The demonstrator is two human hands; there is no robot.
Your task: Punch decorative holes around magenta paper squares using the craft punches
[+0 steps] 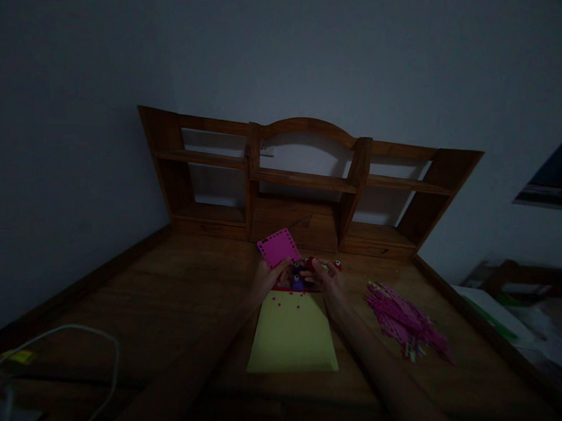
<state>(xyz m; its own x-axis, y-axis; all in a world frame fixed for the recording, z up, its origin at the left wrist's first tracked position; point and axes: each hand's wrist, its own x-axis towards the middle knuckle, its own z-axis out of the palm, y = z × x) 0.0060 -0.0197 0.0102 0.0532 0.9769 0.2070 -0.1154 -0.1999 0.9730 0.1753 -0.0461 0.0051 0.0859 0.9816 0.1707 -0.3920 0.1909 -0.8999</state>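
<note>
My left hand (275, 275) is closed on the lower edge of a pink square sheet (280, 247) with a row of dark holes along its edges. Close beside it, my right hand (327, 278) pinches a small red piece (310, 262) with its thumb and fingers; its kind is hard to make out in the dim light. Between and behind the hands lie small dark purple and red pieces with round white eye-like spots, partly hidden by the fingers. Below them a yellow sheet (295, 337) lies on the desk, with several tiny pink dots near its red top edge.
To the right lies a pile of pink strips and scraps (409, 319). A wooden shelf unit (305, 180) stands along the back of the wooden desk (190, 293). A white cable (74, 327) loops at the lower left, near a yellow item (20, 356).
</note>
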